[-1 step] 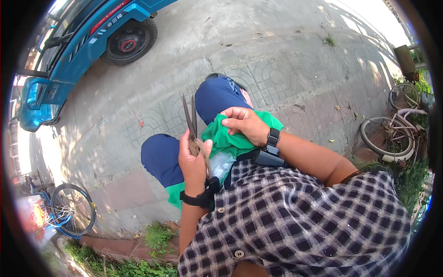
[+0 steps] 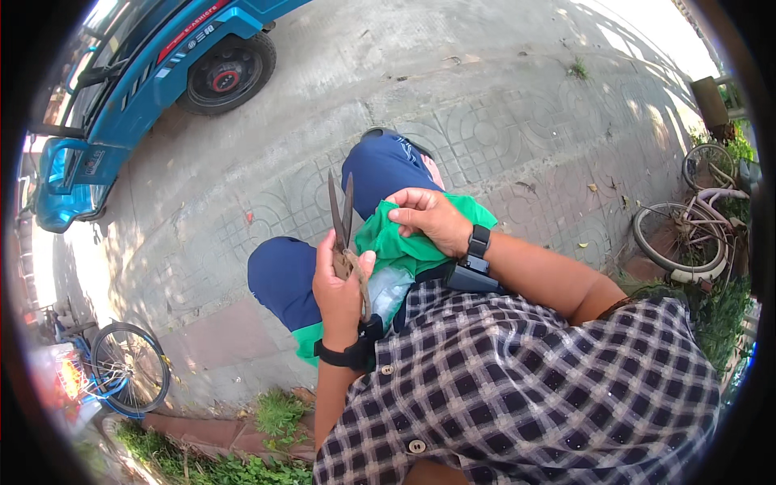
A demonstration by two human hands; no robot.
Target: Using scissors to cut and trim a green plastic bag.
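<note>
I have the green cloth (image 2: pixel 390 239) bunched just beside the navy-covered right knee (image 2: pixel 376 166), its upper edge pinched by the right hand (image 2: pixel 434 220). The left hand (image 2: pixel 337 293) grips the scissors (image 2: pixel 336 217) by their brownish handles, blades slightly parted and pointing forward. If the pinch slackens, I reckon a loose fold could slip between the blades and get nicked; a careless rightward swing could bring the points to the pinching fingers or that knee. The translucent plastic (image 2: pixel 390 289) near the handles could snag. Farther out lies grey paving (image 2: pixel 525 153).
</note>
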